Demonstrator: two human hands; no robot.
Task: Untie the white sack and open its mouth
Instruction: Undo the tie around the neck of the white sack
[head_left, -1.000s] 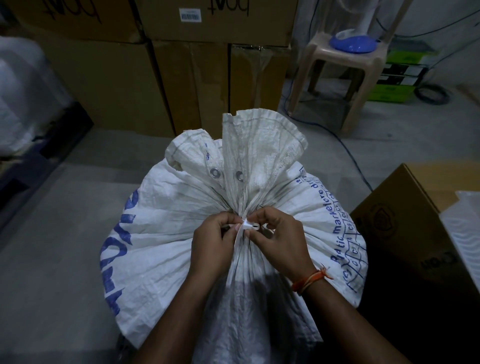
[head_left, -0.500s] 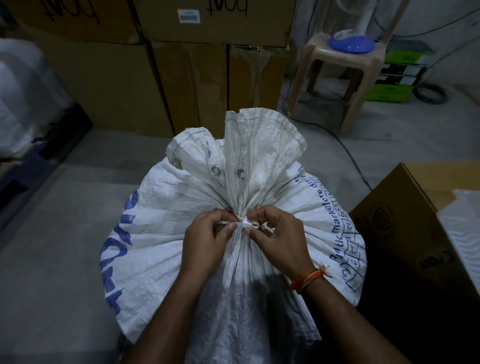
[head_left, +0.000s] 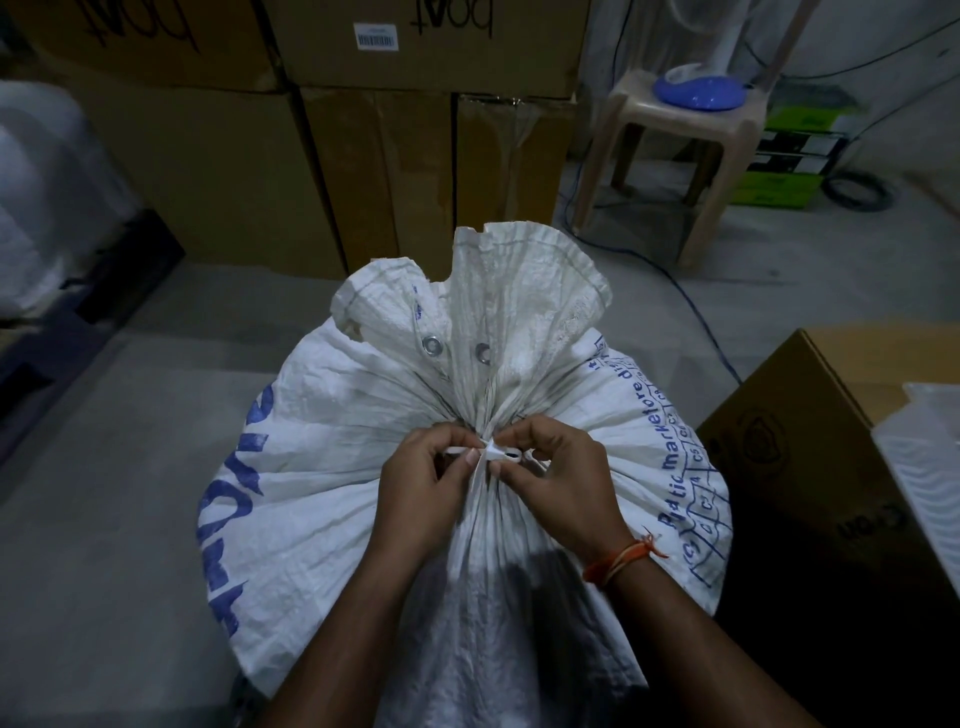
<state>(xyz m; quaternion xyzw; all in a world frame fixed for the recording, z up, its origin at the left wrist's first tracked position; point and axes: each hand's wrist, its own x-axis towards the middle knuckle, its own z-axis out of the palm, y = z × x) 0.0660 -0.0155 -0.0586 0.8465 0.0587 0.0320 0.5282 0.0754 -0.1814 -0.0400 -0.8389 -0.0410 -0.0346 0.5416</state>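
Note:
A full white woven sack (head_left: 332, 467) with blue print stands on the floor right below me. Its neck is gathered tight, and the loose mouth flares up above it with two metal eyelets (head_left: 431, 344). A thin white tie (head_left: 493, 451) circles the gathered neck and is knotted at the front. My left hand (head_left: 423, 486) pinches the tie's left strand between thumb and fingers. My right hand (head_left: 558, 475), with an orange thread on the wrist, pinches the knot from the right.
Stacked cardboard boxes (head_left: 395, 156) stand behind the sack. A plastic chair (head_left: 691, 114) with a blue object on it is at the back right, with a cable on the floor. A brown carton (head_left: 810, 467) sits close on the right. White bags lie at left.
Both hands stay at the knot; the left fingers have shifted slightly along the tie. The neck remains gathered.

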